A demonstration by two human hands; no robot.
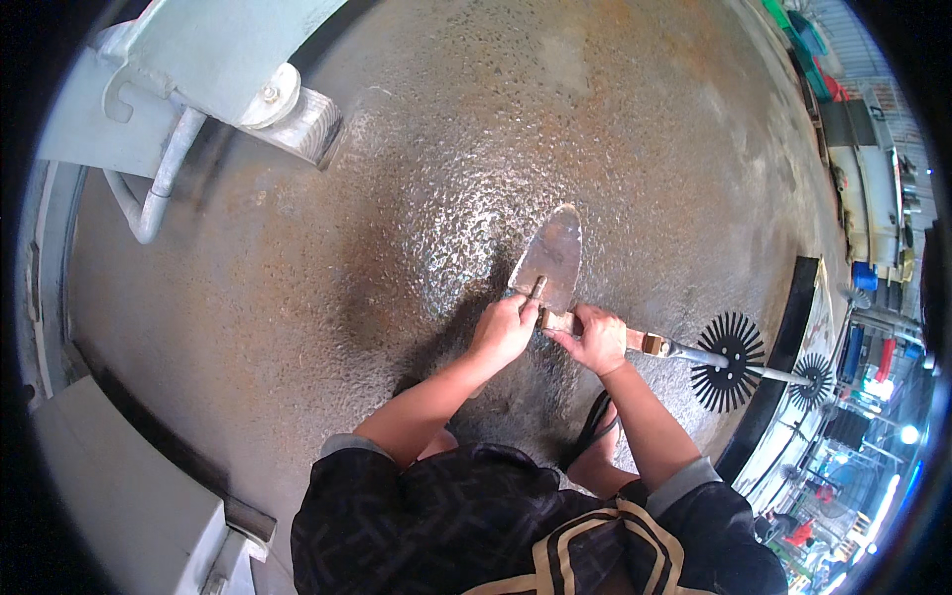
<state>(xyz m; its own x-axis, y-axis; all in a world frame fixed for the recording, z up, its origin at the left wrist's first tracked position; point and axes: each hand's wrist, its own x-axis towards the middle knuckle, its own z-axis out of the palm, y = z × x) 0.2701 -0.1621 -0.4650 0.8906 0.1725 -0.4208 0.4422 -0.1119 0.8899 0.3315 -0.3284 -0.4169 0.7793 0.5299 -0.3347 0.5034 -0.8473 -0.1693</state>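
A pointed metal blade shaped like a trowel [557, 253] is in front of my hands, its tip away from me. My left hand [504, 332] is closed at the blade's base, around a short brass-coloured rod [537, 288]. My right hand [595, 340] is wrapped around a brown bar [640, 341], whose squared end lies close to my left fingers. Whether the bar joins the blade is hidden by my fingers. Past the bar's right end, a grey metal shaft [694, 354] leads to a black slotted disc [727, 362]; I cannot tell if they are connected.
Wet, rough brownish floor [416, 188] spreads around. A pale machine frame with a roller [273, 96] stands upper left; a light cabinet [129, 486] is lower left. A second slotted disc [813, 382] and dark rail [769, 387] are right. My sandalled foot [597, 446] is below.
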